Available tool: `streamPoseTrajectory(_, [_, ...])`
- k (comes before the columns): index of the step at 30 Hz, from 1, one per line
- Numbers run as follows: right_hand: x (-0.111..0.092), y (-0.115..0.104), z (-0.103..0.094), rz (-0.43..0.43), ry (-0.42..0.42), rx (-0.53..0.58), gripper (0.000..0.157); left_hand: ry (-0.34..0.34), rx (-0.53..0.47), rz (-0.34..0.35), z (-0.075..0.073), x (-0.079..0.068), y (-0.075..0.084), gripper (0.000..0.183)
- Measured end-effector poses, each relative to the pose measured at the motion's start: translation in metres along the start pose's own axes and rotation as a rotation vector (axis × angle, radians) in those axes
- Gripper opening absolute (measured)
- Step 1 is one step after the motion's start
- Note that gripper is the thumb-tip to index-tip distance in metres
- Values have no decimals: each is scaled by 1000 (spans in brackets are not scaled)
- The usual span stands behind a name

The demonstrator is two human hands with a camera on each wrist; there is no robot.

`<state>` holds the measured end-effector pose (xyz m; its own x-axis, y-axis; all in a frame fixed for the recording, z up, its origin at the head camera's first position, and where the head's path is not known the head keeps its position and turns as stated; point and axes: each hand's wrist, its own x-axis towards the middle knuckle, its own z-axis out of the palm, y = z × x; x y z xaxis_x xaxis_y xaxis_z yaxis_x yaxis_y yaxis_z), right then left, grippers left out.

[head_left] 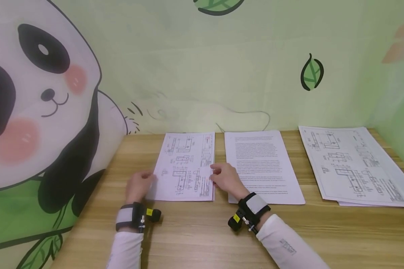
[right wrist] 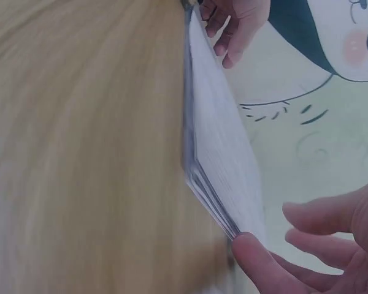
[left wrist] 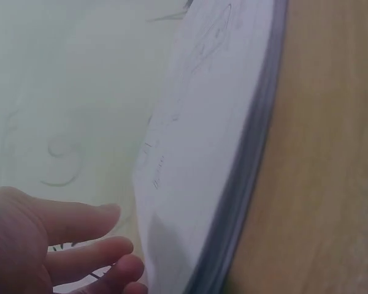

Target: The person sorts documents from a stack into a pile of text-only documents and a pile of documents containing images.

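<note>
A stack of paper sheets (head_left: 185,164) with a technical drawing on top lies on the table between my two hands. My left hand (head_left: 139,185) is at its left edge, fingers loosely bent and thumb apart from them. From the left wrist view, these fingertips are right beside the edge of the stack (left wrist: 214,135), which shows several layers. At the opposite edge is my right hand (head_left: 226,180). A fingertip of the right hand (right wrist: 319,245) touches the stack's side in the right wrist view, while the thumb stands away from the paper.
Just right of the stack lies a pile of text-printed pages (head_left: 259,168), partly under my right forearm. Farther right, a third pile with drawings (head_left: 353,168) has sheets sticking out unevenly. A cloth backdrop (head_left: 202,74) with a panda print rises behind the wooden table (head_left: 188,235).
</note>
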<state>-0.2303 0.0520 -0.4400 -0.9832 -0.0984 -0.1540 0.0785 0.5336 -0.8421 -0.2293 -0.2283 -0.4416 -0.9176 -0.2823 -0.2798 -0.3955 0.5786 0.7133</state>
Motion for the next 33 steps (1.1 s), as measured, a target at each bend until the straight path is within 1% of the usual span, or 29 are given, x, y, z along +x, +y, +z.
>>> streamPoseTrajectory(3, [-5, 3, -12, -16, -7, -11, 39, 21, 4, 20, -1, -2, 4, 48])
streamPoseTrajectory(6, [-10, 7, -29, -41, -13, -7, 39, 31, -23, 43, 1, -4, 12, 50])
streamPoseTrajectory(11, [-17, 20, -65, -117, -9, -35, 39, -10, -74, 77, 12, -10, 29, 48])
streamPoseTrajectory(15, [-24, 35, -97, -173, 44, -109, 40, -48, -82, 125, 26, -13, 42, 46])
streamPoseTrajectory(17, [-27, 44, -113, -190, 80, -150, 40, -56, -82, 164, 35, -16, 49, 44])
streamPoseTrajectory(20, [-34, 57, -137, -179, 115, -203, 44, -70, -90, 227, 49, -21, 61, 41])
streamPoseTrajectory(23, [-43, 66, -161, -159, 145, -232, 49, -83, -98, 275, 63, -27, 74, 39])
streamPoseTrajectory(26, [-53, 76, -184, -152, 194, -289, 53, -111, -116, 315, 77, -33, 87, 37])
streamPoseTrajectory(30, [-64, 95, -211, -143, 261, -363, 59, -171, -170, 368, 94, -42, 105, 35])
streamPoseTrajectory(33, [-73, 111, -230, -103, 300, -398, 64, -238, -217, 398, 107, -49, 120, 36])
